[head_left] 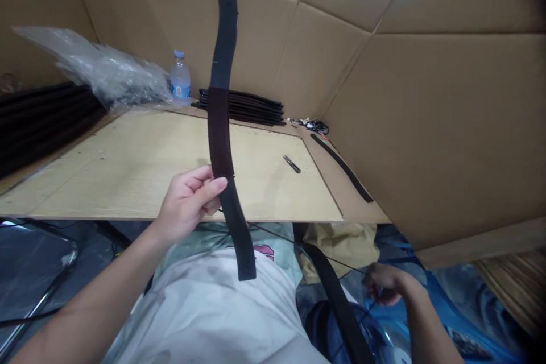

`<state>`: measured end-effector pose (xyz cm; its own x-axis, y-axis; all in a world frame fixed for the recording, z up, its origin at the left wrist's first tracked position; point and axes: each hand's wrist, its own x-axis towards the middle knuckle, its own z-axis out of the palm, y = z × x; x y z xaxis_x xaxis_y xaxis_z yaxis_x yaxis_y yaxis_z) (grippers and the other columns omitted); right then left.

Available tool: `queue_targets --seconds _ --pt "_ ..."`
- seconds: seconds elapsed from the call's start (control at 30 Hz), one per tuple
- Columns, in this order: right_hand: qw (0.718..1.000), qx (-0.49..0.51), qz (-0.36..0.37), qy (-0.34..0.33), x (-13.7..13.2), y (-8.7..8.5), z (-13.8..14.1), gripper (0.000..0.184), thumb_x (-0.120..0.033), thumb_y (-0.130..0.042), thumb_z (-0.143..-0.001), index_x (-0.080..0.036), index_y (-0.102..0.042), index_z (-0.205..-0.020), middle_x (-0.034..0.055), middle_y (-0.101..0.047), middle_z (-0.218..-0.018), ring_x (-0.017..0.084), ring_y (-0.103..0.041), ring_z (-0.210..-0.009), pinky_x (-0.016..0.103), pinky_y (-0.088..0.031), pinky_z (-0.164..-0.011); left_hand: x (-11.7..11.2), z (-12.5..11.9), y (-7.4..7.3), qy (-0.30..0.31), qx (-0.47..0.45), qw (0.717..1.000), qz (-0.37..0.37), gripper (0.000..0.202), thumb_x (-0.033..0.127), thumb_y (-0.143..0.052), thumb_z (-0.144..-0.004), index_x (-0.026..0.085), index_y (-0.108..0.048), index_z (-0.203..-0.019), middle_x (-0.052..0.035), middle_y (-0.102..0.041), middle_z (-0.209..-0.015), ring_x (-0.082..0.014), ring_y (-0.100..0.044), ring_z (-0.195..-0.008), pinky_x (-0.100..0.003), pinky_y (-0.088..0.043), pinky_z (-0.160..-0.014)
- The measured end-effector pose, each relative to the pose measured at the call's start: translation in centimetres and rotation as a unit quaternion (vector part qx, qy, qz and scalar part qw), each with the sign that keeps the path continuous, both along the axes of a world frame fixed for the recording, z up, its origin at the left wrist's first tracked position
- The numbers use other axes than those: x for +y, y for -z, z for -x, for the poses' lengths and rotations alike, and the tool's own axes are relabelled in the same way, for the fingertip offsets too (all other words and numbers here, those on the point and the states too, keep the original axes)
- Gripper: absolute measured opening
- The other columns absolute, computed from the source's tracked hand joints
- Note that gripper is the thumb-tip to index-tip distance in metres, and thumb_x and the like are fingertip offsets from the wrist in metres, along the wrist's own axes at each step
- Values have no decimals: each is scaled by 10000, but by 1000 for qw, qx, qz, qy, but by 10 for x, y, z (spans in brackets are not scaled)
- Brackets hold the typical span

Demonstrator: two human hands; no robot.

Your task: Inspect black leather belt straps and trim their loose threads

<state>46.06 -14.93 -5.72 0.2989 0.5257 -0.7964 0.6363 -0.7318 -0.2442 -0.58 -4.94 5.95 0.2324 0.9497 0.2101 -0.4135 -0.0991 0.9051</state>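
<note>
My left hand (pixel 191 196) pinches a long flat black strap (pixel 219 131) between thumb and fingers, a little below its dark brown middle section. The strap stands roughly upright above the near edge of the table, its lower end hanging over my lap. A thin dark cord (pixel 307 247) runs from near the strap down to the right. At its far end my right hand (pixel 381 284) is closed on it, low beside the table. Motion blurs the right fingers somewhat. Small thread snips (pixel 292 164) lie on the pale board (pixel 149 153), away from both hands.
Cardboard walls (pixel 447 125) enclose the table. Stacked dark strips (pixel 256 107) lie at the back, beside a water bottle (pixel 181 79) and clear plastic bags (pixel 115 71). More dark strips (pixel 42 119) lie at left. A single black strip (pixel 341 168) lies at right.
</note>
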Motion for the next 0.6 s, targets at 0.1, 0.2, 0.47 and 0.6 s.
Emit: queue_targets --seconds 0.1,0.2,0.47,0.6 --pt "996 21 75 49 -15 1 -21 219 -182 -537 -600 -141 -549 -385 113 -610 -503 183 -575 -382 227 -375 -340 -3 5 -7 4 -22 1000 -5 69 202 -610 -758 135 -610 -773 62 -322 -505 -23 -267 -377 -128 -235 -338" --pt "987 39 124 89 -30 4 -30 204 -186 -546 -604 -153 -568 -405 129 -650 -573 201 -622 -453 206 -366 -331 -4 8 -11 7 -45 999 -19 54 171 -625 -749 133 -625 -787 65 -320 -502 -14 -265 -383 -113 -250 -347" --pt "988 -23 123 89 -74 13 -22 333 -163 -612 -634 -190 -516 -316 169 -638 -521 292 -659 -520 301 -460 -366 -6 11 -19 -20 -64 996 -64 60 154 -643 -737 113 -648 -781 52 -349 -503 -18 -299 -389 -115 -273 -328" --pt "977 -198 -61 49 -67 -5 -35 354 -131 -698 -549 -178 -468 -284 115 -568 -394 239 -592 -358 305 -438 -363 -5 15 -21 -42 -63 995 -58 59 149 -657 -725 111 -650 -770 55 -341 -496 -18 -300 -389 -115 -277 -327"
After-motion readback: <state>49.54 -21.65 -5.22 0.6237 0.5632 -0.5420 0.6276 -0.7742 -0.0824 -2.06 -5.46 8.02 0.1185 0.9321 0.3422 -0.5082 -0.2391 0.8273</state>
